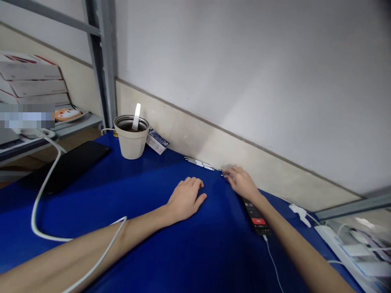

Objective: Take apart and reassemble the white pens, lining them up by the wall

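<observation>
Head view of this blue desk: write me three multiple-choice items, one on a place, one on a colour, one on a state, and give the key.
1. Where do the pens lie?
A. Along the foot of the wall, at the fingertips of the right hand
B. Inside the cup
C. On the stacked boxes

2. What colour is the button on the phone screen?
A. Green
B. Red
C. Yellow

3. What is the left hand doing?
A. Gripping the cup
B. Holding the phone
C. Resting empty on the blue tabletop

Key:
1. A: they lie by the wall, next to the right fingertips.
2. B: a red button shows on the screen.
3. C: it lies palm down, holding nothing.
</observation>
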Demonstrator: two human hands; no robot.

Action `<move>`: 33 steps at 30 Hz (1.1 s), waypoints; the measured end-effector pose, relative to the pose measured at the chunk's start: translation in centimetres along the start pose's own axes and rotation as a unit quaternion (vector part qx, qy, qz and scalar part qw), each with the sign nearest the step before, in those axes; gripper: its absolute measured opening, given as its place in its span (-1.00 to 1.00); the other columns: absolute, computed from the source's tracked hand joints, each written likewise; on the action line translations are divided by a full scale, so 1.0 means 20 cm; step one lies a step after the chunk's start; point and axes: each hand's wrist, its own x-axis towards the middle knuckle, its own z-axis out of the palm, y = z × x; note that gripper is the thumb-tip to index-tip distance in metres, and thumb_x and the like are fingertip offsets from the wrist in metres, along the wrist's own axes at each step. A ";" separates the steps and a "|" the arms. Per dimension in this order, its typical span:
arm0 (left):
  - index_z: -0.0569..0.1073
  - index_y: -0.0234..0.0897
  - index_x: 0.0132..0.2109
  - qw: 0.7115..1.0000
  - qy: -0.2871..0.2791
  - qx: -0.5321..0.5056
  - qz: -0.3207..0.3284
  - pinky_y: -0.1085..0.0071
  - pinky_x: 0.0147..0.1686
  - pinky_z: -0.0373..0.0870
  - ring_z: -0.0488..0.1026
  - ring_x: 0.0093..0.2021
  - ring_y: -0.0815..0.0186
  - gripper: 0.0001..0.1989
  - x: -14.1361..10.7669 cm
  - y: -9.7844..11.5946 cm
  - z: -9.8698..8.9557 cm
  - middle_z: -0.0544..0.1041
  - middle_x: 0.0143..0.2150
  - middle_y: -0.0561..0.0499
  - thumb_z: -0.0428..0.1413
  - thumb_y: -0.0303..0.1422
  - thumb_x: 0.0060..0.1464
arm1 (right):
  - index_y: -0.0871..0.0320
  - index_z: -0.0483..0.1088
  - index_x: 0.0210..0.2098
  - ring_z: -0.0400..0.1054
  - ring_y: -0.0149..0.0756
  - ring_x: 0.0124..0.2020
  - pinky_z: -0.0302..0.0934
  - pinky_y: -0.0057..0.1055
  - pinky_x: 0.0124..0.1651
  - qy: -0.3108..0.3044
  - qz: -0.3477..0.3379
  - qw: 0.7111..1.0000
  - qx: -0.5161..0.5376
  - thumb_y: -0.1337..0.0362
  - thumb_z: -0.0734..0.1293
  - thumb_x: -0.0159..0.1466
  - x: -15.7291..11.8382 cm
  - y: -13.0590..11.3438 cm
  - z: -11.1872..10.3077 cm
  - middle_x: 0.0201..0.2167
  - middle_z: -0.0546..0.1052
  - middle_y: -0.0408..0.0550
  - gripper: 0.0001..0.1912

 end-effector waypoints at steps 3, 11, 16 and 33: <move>0.34 -0.25 -0.11 1.000 -0.001 0.015 0.007 0.20 -0.17 0.30 0.36 -0.14 0.14 -0.83 0.00 0.00 0.00 0.45 -0.16 -0.06 0.01 -0.28 0.20 | 0.15 0.41 -0.03 0.30 -0.18 -0.06 0.19 -0.24 0.05 0.009 -0.047 0.999 0.023 0.34 0.16 0.32 0.07 -0.18 0.04 -0.14 0.47 0.05 -0.71; 0.36 -0.25 -0.16 0.999 -0.020 0.039 0.014 0.22 -0.19 0.30 0.34 -0.14 0.14 -0.87 0.00 0.01 0.00 0.45 -0.19 -0.07 0.02 -0.31 0.17 | 0.21 0.36 0.03 0.24 -0.09 -0.05 0.14 -0.18 0.01 0.069 -0.023 0.996 0.046 0.30 0.15 0.34 0.27 -0.41 0.20 -0.12 0.42 0.13 -0.68; 0.36 -0.24 -0.17 0.999 -0.023 0.047 0.015 0.22 -0.20 0.29 0.34 -0.14 0.13 -0.87 0.01 0.00 0.00 0.45 -0.20 -0.08 0.02 -0.32 0.16 | 0.18 0.38 -0.07 0.24 -0.09 -0.07 0.12 -0.21 -0.03 0.089 0.014 0.994 0.062 0.24 0.18 0.34 0.32 -0.41 0.26 -0.17 0.43 0.11 -0.75; 0.36 -0.26 -0.17 0.999 0.013 0.015 0.026 0.24 -0.14 0.30 0.32 -0.15 0.18 -0.90 0.00 0.01 0.00 0.43 -0.19 -0.06 -0.01 -0.38 0.19 | 0.14 0.35 -0.31 0.26 -0.17 -0.15 0.08 -0.30 -0.12 0.095 0.044 0.990 0.094 0.23 0.14 0.38 0.16 -0.48 0.24 -0.24 0.45 0.02 -0.79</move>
